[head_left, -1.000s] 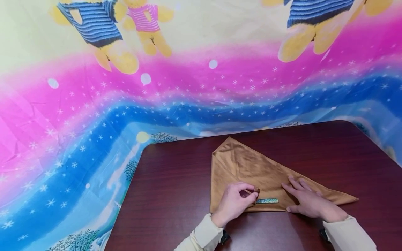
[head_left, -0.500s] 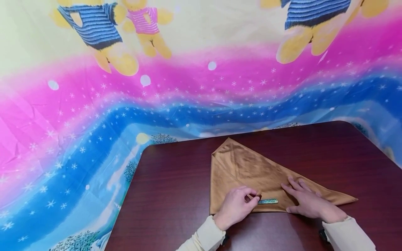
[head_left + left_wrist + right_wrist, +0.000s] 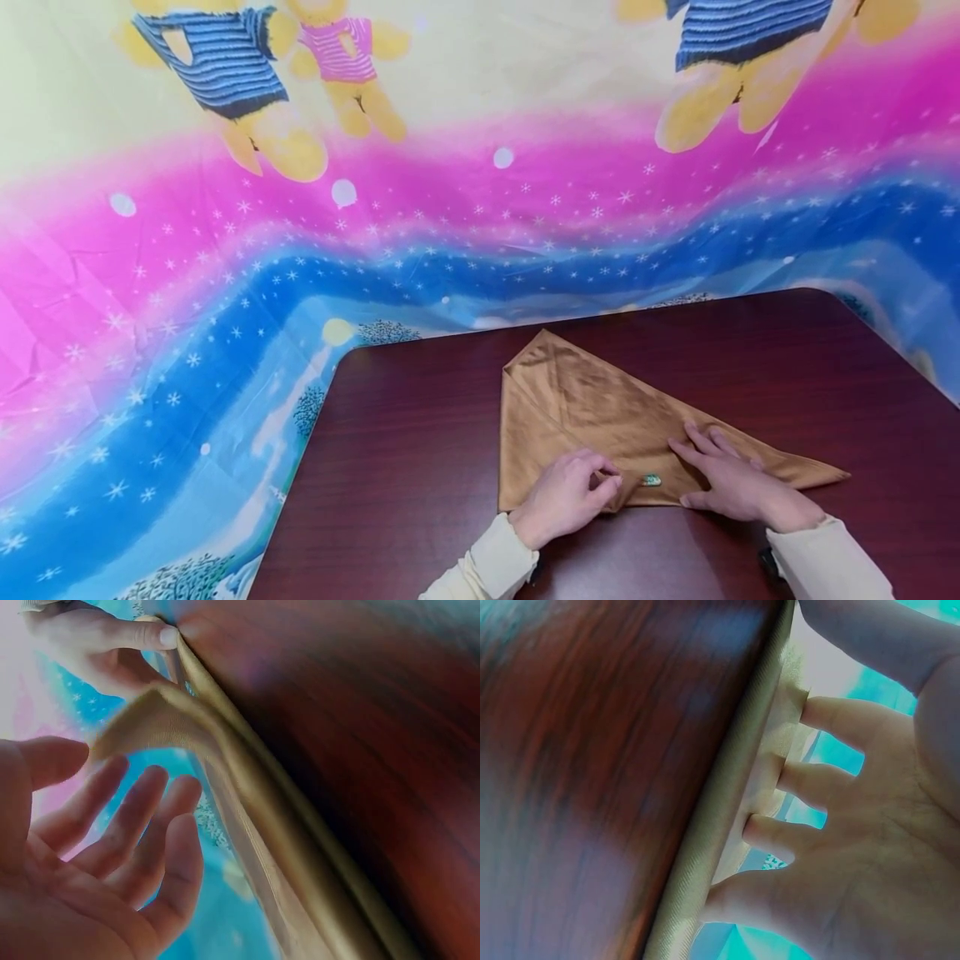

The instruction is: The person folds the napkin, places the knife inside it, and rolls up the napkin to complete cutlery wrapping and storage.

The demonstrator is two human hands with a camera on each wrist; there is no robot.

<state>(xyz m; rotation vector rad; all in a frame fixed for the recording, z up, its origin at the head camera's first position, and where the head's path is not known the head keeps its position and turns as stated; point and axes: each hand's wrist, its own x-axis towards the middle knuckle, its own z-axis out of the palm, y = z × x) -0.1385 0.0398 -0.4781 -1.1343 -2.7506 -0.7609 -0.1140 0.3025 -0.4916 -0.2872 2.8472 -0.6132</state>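
Note:
A brown cloth [image 3: 600,400], folded into a pointed shape, lies on the dark red-brown table. My left hand [image 3: 570,490] pinches a raised tip of this cloth between thumb and index finger near its front edge; in the left wrist view the lifted cloth [image 3: 161,720] rises to those fingertips, the other fingers loosely bent. A small glittery green-blue strip [image 3: 651,481] lies on the cloth between the hands, its left part hidden behind the lifted flap. My right hand [image 3: 731,479] rests spread on the cloth, and its fingertips press down in the right wrist view [image 3: 832,817].
The table [image 3: 420,417] extends on both sides of the cloth, with rounded back corners. Behind it hangs a printed backdrop [image 3: 450,200] with bears and snowflakes. Light sleeves [image 3: 487,558] cover both forearms.
My left hand has drawn the pinched cloth tip slightly down, and the flap now covers most of the glittery strip. The right hand stays in place.

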